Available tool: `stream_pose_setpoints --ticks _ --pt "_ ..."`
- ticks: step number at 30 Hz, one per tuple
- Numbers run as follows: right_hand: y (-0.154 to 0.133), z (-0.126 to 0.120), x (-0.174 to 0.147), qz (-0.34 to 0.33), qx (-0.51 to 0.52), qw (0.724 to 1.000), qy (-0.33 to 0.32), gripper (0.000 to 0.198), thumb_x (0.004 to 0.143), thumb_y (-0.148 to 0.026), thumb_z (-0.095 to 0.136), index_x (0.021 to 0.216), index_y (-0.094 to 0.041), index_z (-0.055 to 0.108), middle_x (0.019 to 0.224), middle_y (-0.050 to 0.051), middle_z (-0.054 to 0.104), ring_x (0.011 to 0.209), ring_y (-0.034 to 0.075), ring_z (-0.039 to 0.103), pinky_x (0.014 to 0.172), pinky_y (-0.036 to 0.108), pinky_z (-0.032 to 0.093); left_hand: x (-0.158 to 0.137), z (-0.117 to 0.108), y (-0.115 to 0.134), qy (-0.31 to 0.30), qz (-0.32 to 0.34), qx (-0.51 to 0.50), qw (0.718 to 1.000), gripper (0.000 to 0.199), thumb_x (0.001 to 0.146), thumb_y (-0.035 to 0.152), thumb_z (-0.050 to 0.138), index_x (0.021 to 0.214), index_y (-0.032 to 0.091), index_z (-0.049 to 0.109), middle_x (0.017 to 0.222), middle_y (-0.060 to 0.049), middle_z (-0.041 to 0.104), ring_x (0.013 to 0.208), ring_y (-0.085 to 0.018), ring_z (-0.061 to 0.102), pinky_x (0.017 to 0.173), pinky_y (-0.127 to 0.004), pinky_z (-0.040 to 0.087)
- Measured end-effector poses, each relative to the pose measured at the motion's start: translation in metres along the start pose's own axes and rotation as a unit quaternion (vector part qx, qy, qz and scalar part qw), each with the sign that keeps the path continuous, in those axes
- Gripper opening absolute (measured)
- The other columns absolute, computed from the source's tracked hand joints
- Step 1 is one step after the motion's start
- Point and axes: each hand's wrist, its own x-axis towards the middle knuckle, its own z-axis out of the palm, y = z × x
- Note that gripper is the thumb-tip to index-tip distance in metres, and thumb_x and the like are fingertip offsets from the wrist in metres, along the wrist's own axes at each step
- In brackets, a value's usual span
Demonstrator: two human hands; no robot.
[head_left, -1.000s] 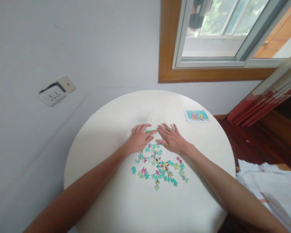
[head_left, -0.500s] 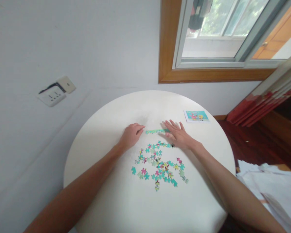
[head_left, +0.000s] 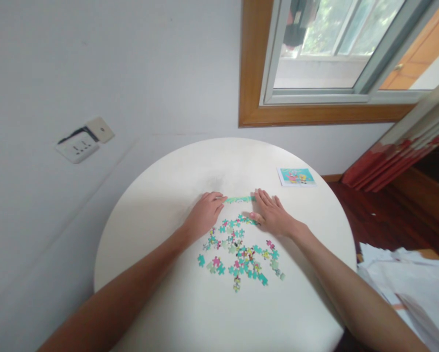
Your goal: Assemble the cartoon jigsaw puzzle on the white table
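A narrow strip of joined green jigsaw puzzle pieces point(head_left: 239, 199) lies across the white table. At its left end is my left hand point(head_left: 207, 211), with bent fingers closed on that end and covering it. My right hand point(head_left: 273, 213) lies flat, fingers stretched out, with its fingertips against the strip's right end. Its thumb reaches over some loose pieces. Just below both hands, many loose puzzle pieces point(head_left: 249, 254) in teal, pink, yellow and pale green lie scattered, some overlapping.
A picture card point(head_left: 297, 177) with cartoon figures lies at the table's back right. The round white table point(head_left: 161, 293) stands against the wall, below a wood-framed window point(head_left: 315, 116). A wall socket point(head_left: 78, 146) is at left; white papers point(head_left: 406, 278) lie at lower right.
My left hand has shifted right and closed on the strip's left end. My right hand has come slightly down, its spread fingers drawing closer together and its thumb moving over the loose pieces.
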Motion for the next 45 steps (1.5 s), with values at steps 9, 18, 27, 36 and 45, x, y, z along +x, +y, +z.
stream_pose_setpoints --ticks 9,18,27,36,45 --pt "-0.011 -0.002 -0.005 0.035 0.01 0.999 -0.023 0.094 0.092 -0.071 0.019 0.155 -0.002 0.013 0.161 0.024 0.006 0.149 0.034 0.002 0.118 0.057 0.008 -0.005 -0.003 0.011 -0.015 -0.064 0.073 0.995 0.029 0.097 0.02 0.046 0.119 0.014 0.064 0.111 -0.012 0.065 0.106 -0.024 0.058 0.097 -0.037 0.046" --pt "0.004 0.002 -0.002 0.054 -0.039 0.997 0.026 0.059 0.098 -0.045 0.032 0.141 -0.005 0.043 0.152 0.024 0.036 0.143 0.036 0.029 0.113 0.055 0.026 0.001 -0.005 0.001 -0.027 -0.133 0.056 0.989 0.019 0.091 0.029 0.059 0.086 0.018 0.074 0.091 -0.009 0.067 0.086 -0.023 0.064 0.082 -0.033 0.049" --pt "-0.009 0.005 0.0 0.067 -0.025 0.997 0.011 0.075 0.098 -0.053 0.031 0.149 0.001 0.028 0.158 0.025 0.022 0.148 0.036 0.017 0.116 0.054 0.021 0.007 0.0 -0.005 -0.001 -0.152 0.021 0.988 0.018 0.088 0.029 0.062 0.083 0.019 0.076 0.087 -0.007 0.07 0.082 -0.02 0.065 0.077 -0.03 0.049" --pt "-0.013 0.017 0.005 0.094 0.008 0.995 0.024 0.079 0.097 -0.057 0.029 0.151 0.0 0.024 0.16 0.025 0.016 0.149 0.035 0.01 0.117 0.055 0.018 0.01 0.003 -0.01 0.015 -0.143 0.006 0.99 0.018 0.088 0.029 0.061 0.083 0.019 0.076 0.088 -0.007 0.071 0.083 -0.02 0.065 0.08 -0.03 0.05" --pt "-0.013 0.023 0.011 0.092 0.012 0.994 0.054 0.071 0.098 -0.049 0.03 0.151 -0.002 0.025 0.16 0.024 0.017 0.149 0.035 0.012 0.117 0.057 0.017 0.014 0.005 -0.016 0.035 -0.151 -0.015 0.988 0.015 0.086 0.028 0.063 0.084 0.019 0.075 0.086 -0.006 0.07 0.081 -0.02 0.065 0.078 -0.03 0.049"
